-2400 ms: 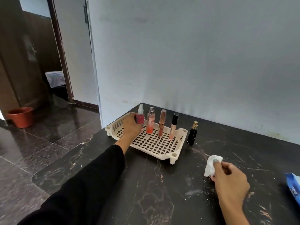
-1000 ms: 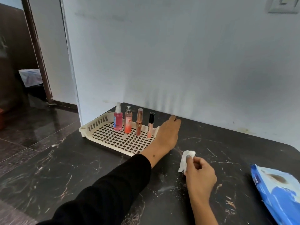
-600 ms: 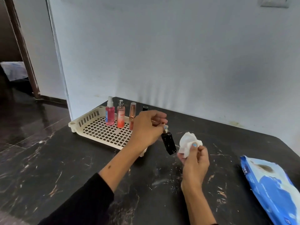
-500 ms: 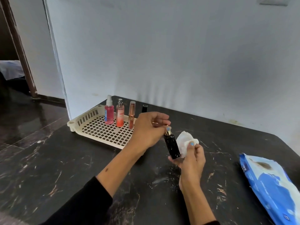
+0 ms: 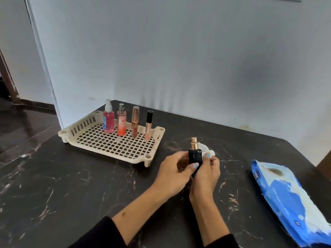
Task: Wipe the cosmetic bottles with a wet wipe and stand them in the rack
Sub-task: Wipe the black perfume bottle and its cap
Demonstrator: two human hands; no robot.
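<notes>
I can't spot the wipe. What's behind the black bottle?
A white wet wipe peeks out behind the black bottle, pinched in the right hand. Most of it is covered.

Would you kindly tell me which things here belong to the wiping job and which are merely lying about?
Job: black bottle, held by left hand and right hand; wet wipe; rack; four bottles standing in it; wipes pack.
Lying about: nothing else on the table.

Both forearms reach forward, black sleeves pushed back, wrists close together. Left hand [image 5: 172, 173] — fingers [image 5: 176, 156] curled, thumb pressed across the front. Right hand [image 5: 206, 173] — fingers curled, thumb raised, touching the left.
</notes>
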